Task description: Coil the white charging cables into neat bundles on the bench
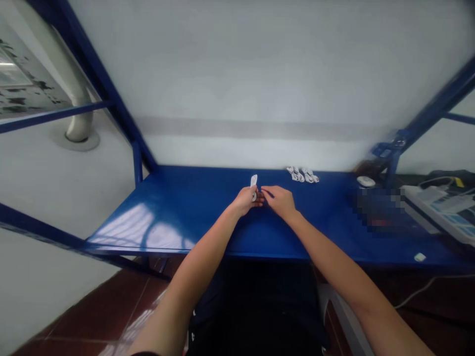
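Two hands meet near the middle of the blue worktop [178,212], a little short of its back edge. The left hand [245,200] is closed around a white cable bundle [254,181], whose folded loops stand up above the fingers. The right hand [281,200] comes in from the right with its fingertips touching or just beside the bundle's lower end; I cannot tell whether it grips anything. The likely risk is that the loops spring loose if the left hand's hold slackens, since only their lower part is pinched. One bundle is in hand. A heap of similar loose cables [302,174] lies at the back edge, perhaps four, too small to count surely. One white oval object [366,181] sits farther right, and one small white piece [420,257] lies by the front right edge.
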### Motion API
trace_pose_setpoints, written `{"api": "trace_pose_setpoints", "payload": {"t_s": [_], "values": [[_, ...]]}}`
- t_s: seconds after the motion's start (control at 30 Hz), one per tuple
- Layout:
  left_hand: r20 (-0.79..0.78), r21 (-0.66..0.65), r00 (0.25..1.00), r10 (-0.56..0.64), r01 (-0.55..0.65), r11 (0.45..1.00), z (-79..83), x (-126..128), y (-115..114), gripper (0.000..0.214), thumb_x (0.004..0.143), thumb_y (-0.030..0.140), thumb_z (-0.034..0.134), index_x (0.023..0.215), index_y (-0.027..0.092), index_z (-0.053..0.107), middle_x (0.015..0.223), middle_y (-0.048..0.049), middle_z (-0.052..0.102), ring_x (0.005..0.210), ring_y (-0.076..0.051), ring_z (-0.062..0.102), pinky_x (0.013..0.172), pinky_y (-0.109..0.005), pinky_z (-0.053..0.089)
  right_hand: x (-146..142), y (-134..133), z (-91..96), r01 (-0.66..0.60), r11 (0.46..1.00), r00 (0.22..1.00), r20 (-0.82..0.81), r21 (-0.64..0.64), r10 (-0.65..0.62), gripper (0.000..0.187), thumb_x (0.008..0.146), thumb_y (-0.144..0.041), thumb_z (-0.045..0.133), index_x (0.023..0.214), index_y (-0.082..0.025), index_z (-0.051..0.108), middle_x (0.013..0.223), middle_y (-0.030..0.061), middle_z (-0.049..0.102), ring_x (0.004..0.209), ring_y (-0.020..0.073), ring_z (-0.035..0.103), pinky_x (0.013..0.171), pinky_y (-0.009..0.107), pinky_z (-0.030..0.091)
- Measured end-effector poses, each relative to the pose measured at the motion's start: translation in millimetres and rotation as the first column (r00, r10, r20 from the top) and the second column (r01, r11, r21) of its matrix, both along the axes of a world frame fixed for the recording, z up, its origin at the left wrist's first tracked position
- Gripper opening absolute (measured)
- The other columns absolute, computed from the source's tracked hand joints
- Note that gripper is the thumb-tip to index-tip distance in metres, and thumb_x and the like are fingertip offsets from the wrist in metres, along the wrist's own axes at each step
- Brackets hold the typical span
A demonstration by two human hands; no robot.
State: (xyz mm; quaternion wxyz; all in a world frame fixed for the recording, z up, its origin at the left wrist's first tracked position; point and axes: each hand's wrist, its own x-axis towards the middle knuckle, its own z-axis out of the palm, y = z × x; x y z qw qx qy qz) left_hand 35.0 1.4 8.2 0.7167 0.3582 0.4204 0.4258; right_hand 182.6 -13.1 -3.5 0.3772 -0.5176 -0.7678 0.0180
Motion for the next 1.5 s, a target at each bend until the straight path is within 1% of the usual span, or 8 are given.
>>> {"api": "trace_pose_setpoints", "payload": {"t_s": [0.17, 0.37, 0.67, 0.8, 0.9, 1.0, 1.3, 1.5], "values": [[0.057, -0.030, 0.998, -0.020, 0.022, 0.999, -1.0, 3.1, 0.0, 0.027, 0.098, 0.027, 0.040, 0.075, 0.016, 0.048, 0.063, -0.0052, 0.062, 0.057, -0.016, 0.065, 0.063, -0.033, 0.058, -3.4, 3.0, -5.2, 0.041, 0.992, 0.991, 0.120, 0.121, -0.055, 0.025, 0.093, -0.023, 0.049, 0.088, -0.022, 0.074, 0.092, 0.0080, 0.075, 0.092, 0.0211, 0.065, 0.074, 0.029, 0.047], [-0.154, -0.111, 0.988, 0.003, -0.020, 0.994, 4.4, -1.6, 1.9, 0.028, 0.099, 0.023, 0.035, 0.077, 0.016, 0.048, 0.054, -0.0020, 0.056, 0.049, -0.013, 0.059, 0.055, -0.027, 0.054, -14.5, 7.9, -13.4, -0.008, 0.949, 0.967, 0.244, 0.317, -0.073, 0.023, 0.089, -0.016, 0.051, 0.069, -0.020, 0.062, 0.072, 0.0061, 0.065, 0.078, 0.0190, 0.055, 0.061, 0.027, 0.038], [-0.263, -0.092, 0.965, 0.024, -0.049, 0.995, 9.1, -10.5, 4.8, 0.027, 0.099, 0.023, 0.035, 0.078, 0.016, 0.049, 0.050, -0.0015, 0.053, 0.039, -0.010, 0.047, 0.040, -0.020, 0.035, -10.4, 5.8, -15.4, -0.075, 0.919, 0.949, 0.312, 0.387, -0.054, 0.025, 0.091, -0.013, 0.049, 0.068, -0.020, 0.057, 0.071, 0.0043, 0.061, 0.076, 0.0177, 0.051, 0.061, 0.027, 0.036], [-0.242, -0.068, 0.970, -0.004, -0.013, 0.998, 8.5, -11.1, 3.2, 0.025, 0.098, 0.024, 0.038, 0.077, 0.016, 0.048, 0.056, -0.0033, 0.058, 0.043, -0.012, 0.054, 0.046, -0.023, 0.045, -11.0, 6.1, -15.9, -0.020, 0.906, 0.948, 0.295, 0.422, -0.116, 0.024, 0.090, -0.014, 0.049, 0.068, -0.020, 0.055, 0.068, 0.0039, 0.059, 0.072, 0.0174, 0.050, 0.060, 0.028, 0.035], [-0.160, -0.058, 0.985, -0.065, 0.057, 0.997, 6.0, -7.9, 0.7, 0.025, 0.099, 0.023, 0.037, 0.077, 0.016, 0.048, 0.056, -0.0030, 0.058, 0.049, -0.015, 0.061, 0.057, -0.030, 0.054, -13.0, 7.1, -17.6, 0.001, 0.910, 0.947, 0.292, 0.414, -0.134, 0.021, 0.087, -0.013, 0.049, 0.068, -0.021, 0.054, 0.068, 0.0043, 0.058, 0.072, 0.0179, 0.050, 0.059, 0.028, 0.035], [-0.198, -0.049, 0.979, -0.038, 0.029, 0.998, 5.0, -6.5, 0.0, 0.023, 0.098, 0.024, 0.039, 0.078, 0.016, 0.048, 0.055, -0.0038, 0.058, 0.048, -0.016, 0.060, 0.054, -0.029, 0.053, -14.5, 7.9, -19.8, 0.000, 0.921, 0.951, 0.285, 0.390, -0.121, 0.019, 0.085, -0.012, 0.050, 0.069, -0.021, 0.053, 0.069, 0.0042, 0.057, 0.073, 0.0178, 0.051, 0.058, 0.027, 0.034], [-0.375, -0.022, 0.927, -0.008, 0.000, 1.000, 7.5, -14.9, 4.4, 0.024, 0.098, 0.025, 0.041, 0.076, 0.017, 0.048, 0.050, 0.0009, 0.051, 0.035, -0.009, 0.044, 0.037, -0.019, 0.029, -14.1, 6.0, -21.5, -0.018, 0.930, 0.937, 0.330, 0.368, -0.112, 0.019, 0.086, -0.012, 0.048, 0.071, -0.020, 0.055, 0.072, 0.0049, 0.058, 0.073, 0.0174, 0.051, 0.057, 0.026, 0.034], [-0.334, -0.017, 0.942, -0.034, 0.030, 0.999, 2.7, -12.0, 4.5, 0.022, 0.098, 0.026, 0.037, 0.082, 0.016, 0.048, 0.057, -0.0029, 0.059, 0.047, -0.015, 0.060, 0.050, -0.027, 0.051, -17.0, 4.8, -19.4, 0.035, 0.963, 0.916, 0.377, 0.268, -0.138, 0.018, 0.087, -0.013, 0.047, 0.074, -0.019, 0.058, 0.075, 0.0076, 0.061, 0.079, 0.0197, 0.054, 0.060, 0.028, 0.035]]}}
